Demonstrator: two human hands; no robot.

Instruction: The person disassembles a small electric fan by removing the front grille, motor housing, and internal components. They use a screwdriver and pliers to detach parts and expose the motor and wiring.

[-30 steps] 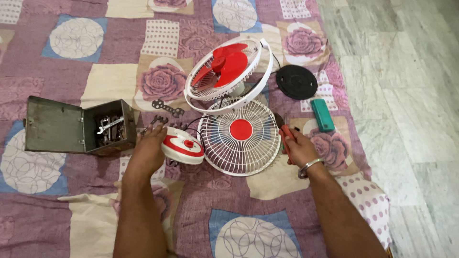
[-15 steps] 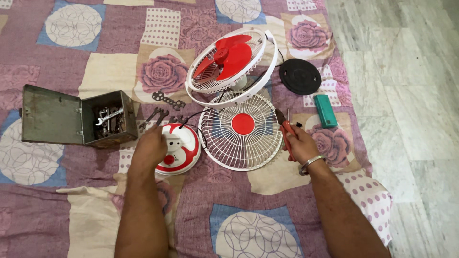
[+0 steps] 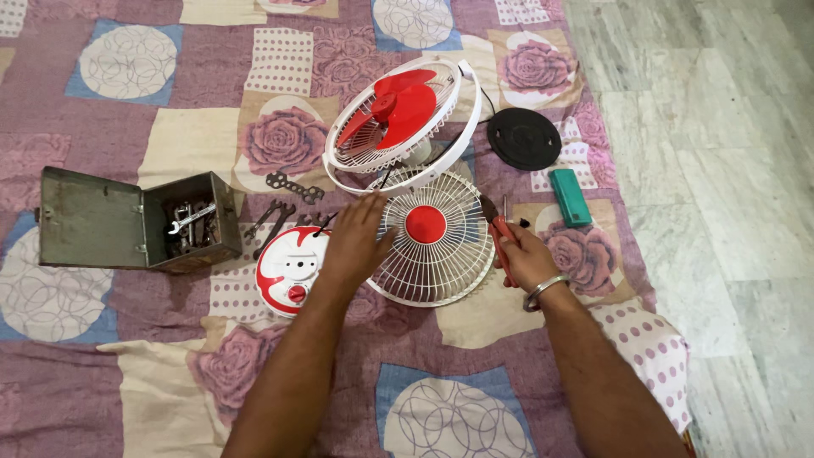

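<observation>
You have one white front grille (image 3: 437,254) with a red centre cap lying flat on the patchwork quilt (image 3: 127,127), and your left hand (image 3: 356,242) sits at its left edge, fingers spread and loose, grip wide open and closed on nothing. Whether the fingertips actually touch the wires, you cannot tell from here. Your right hand (image 3: 527,259) lies just beside the grille's right edge, its grip wrapped around one pair of red-handled pliers (image 3: 500,242).

Behind the grille stands one rear cage, tilted, with one set of red fan blades (image 3: 394,106) inside it. One round red-and-white fan base (image 3: 288,271) lies just left of your left hand. To the right of the cage lie one black round disc (image 3: 523,138) and, nearer the floor, one teal oblong case (image 3: 570,197).

One grey metal toolbox (image 3: 136,222) lies on its side at the left, lid swung open; inside it you see a jumble of spanners, too tangled to count. Outside it, between box and grille, lie a few loose spanners (image 3: 271,222) and one flat multi-hole wrench (image 3: 294,187).
</observation>
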